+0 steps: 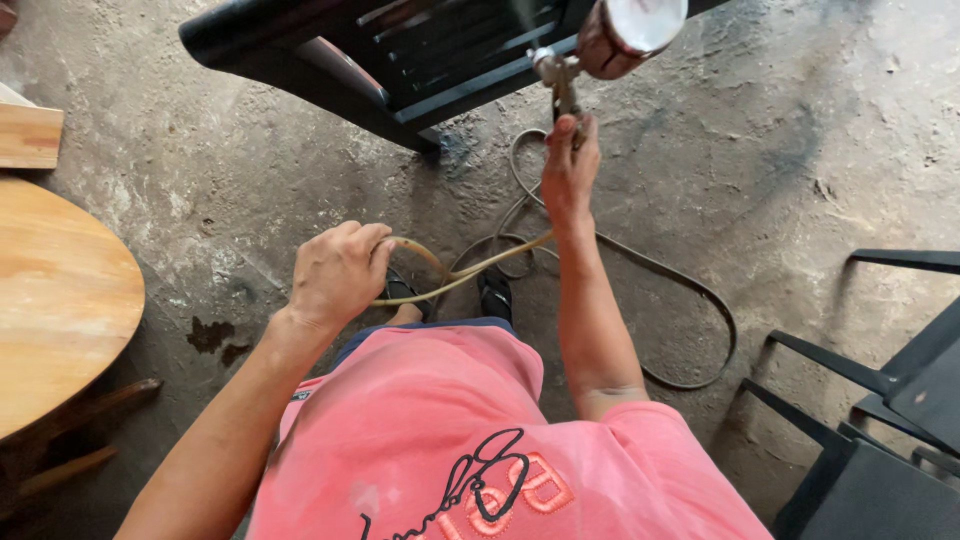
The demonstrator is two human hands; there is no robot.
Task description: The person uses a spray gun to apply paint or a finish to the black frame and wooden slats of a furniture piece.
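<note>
Currently:
Right hand point(568, 170): closed on spray gun point(610, 45) handle; rigid, top-heavy.
Left hand point(338, 272): closed on hose point(470, 268); soft, flexible.

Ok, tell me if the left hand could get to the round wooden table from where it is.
Probably yes: the left hand grips the hose, and only bare floor lies between it and the round wooden table.
</note>
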